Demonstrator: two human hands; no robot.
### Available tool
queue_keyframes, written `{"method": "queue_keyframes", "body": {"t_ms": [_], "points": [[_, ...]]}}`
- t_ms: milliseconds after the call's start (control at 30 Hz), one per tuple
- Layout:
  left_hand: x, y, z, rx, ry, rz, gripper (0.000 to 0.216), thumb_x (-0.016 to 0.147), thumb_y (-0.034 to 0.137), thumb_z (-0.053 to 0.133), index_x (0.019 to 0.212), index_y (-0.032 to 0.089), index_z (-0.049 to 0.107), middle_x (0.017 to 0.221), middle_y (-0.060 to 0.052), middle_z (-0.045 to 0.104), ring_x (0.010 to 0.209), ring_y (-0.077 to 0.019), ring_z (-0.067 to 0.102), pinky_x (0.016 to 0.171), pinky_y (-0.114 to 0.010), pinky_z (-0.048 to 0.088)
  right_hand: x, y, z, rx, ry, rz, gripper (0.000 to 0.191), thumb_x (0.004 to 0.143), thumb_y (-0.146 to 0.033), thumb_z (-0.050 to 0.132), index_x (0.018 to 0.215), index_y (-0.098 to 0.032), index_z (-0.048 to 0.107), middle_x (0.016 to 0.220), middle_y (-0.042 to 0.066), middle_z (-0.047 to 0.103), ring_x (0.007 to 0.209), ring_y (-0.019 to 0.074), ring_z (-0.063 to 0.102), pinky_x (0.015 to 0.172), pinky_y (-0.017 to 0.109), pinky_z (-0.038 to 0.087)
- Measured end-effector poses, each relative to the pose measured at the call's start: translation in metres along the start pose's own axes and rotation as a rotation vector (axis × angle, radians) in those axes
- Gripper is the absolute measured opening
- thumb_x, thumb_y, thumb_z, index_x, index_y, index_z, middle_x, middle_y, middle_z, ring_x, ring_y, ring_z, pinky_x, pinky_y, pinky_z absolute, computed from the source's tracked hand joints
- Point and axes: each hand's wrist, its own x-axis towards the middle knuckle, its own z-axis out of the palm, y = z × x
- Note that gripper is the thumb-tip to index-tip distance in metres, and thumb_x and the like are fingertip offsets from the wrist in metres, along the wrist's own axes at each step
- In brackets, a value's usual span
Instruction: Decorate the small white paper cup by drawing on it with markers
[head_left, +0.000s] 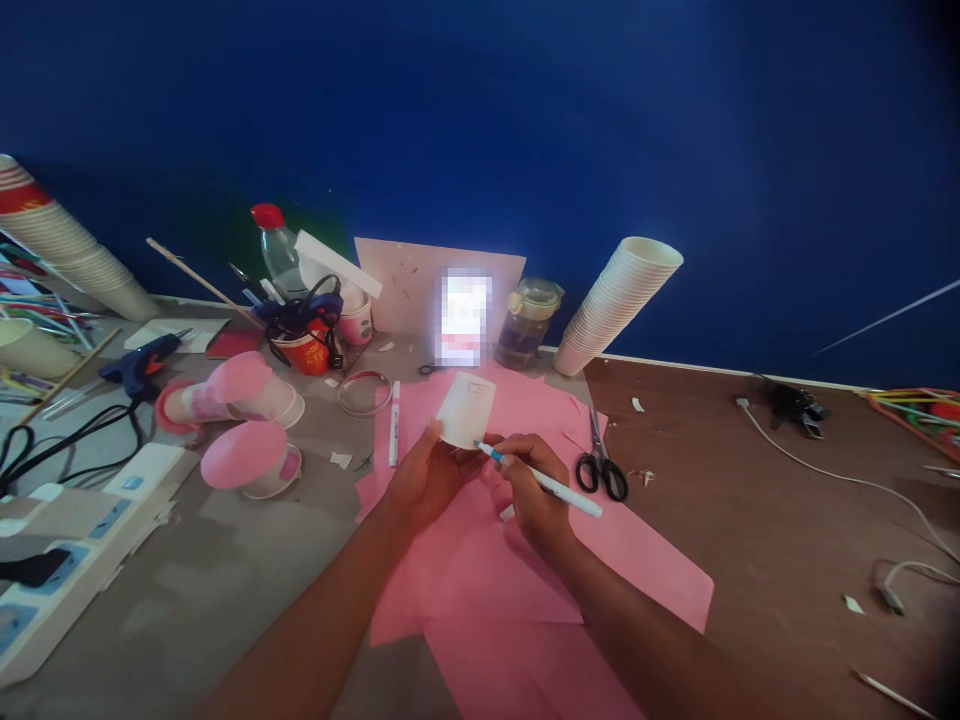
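My left hand (426,478) grips a white paper cup (466,410) by its lower edge and holds it up above a sheet of pink paper (517,570). The cup has small red marks near its top. My right hand (534,485) is closed around a white pen with a blue tip (541,480). The pen's tip points left and touches the base of the cup. Both forearms reach in from the bottom of the view.
Black-handled scissors (600,462) lie right of my hands. A white marker (394,423) lies on the left. Pink-covered cups (244,425), a blue glue gun (139,365), a power strip (71,540), stacked paper cups (615,300), a jar (529,322) and cables (825,450) surround the table.
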Motion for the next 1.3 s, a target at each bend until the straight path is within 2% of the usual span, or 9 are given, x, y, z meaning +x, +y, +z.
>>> {"method": "queue_keyframes", "body": {"t_ms": [133,300,533,700,1167,1300], "points": [[-0.001,0.0008,0.0032,0.04,-0.009,-0.004,0.041,0.091,0.044,0.053,0.11,0.009,0.066,0.1,-0.016,0.072,0.093,-0.0226,0.067,0.086,-0.036,0.053,-0.0003,0.003,-0.0024,-0.001,-0.024,0.022,0.012,0.072,-0.016,0.057,0.068,-0.022,0.067,0.075,0.001,0.069,0.08,0.0193,0.065,0.067,0.032,0.051],[-0.0006,0.0006,0.0021,0.01,-0.037,0.003,0.04,0.092,0.043,0.052,0.11,0.01,0.066,0.1,-0.015,0.073,0.094,-0.0217,0.067,0.09,-0.036,0.052,-0.0024,0.0068,-0.0024,0.119,-0.008,0.003,0.009,0.077,-0.02,0.058,0.078,-0.023,0.067,0.084,0.002,0.071,0.085,0.0196,0.066,0.075,0.036,0.052],[0.0009,-0.0006,-0.0009,-0.019,0.017,0.004,0.035,0.09,0.042,0.055,0.104,0.012,0.067,0.096,-0.011,0.072,0.088,-0.02,0.067,0.089,-0.036,0.052,-0.0024,0.0066,-0.001,0.09,-0.006,-0.009,0.008,0.078,-0.019,0.06,0.079,-0.022,0.067,0.074,0.001,0.067,0.083,0.0195,0.067,0.076,0.036,0.053],[0.0011,-0.001,-0.001,-0.03,0.013,-0.002,0.035,0.09,0.042,0.056,0.1,0.011,0.068,0.082,-0.008,0.07,0.076,-0.0163,0.064,0.086,-0.035,0.053,-0.0026,0.0055,-0.0003,0.072,0.007,-0.015,0.008,0.078,-0.019,0.059,0.078,-0.022,0.067,0.072,0.0,0.066,0.086,0.0206,0.068,0.077,0.036,0.053],[0.0001,-0.0012,0.0003,-0.02,0.016,0.008,0.035,0.091,0.042,0.055,0.103,0.011,0.067,0.09,-0.01,0.069,0.078,-0.0159,0.063,0.086,-0.035,0.054,-0.0022,0.005,0.0001,0.048,0.006,-0.018,0.01,0.08,-0.02,0.059,0.08,-0.023,0.068,0.075,0.0,0.067,0.085,0.0186,0.067,0.081,0.035,0.053],[0.0001,-0.0011,0.0005,-0.02,0.012,0.005,0.034,0.09,0.041,0.056,0.104,0.012,0.067,0.091,-0.009,0.071,0.078,-0.0161,0.065,0.085,-0.034,0.054,-0.0017,0.0037,0.001,0.03,0.019,-0.015,0.009,0.079,-0.02,0.059,0.079,-0.023,0.068,0.076,0.001,0.068,0.081,0.0181,0.066,0.076,0.035,0.053]]}}
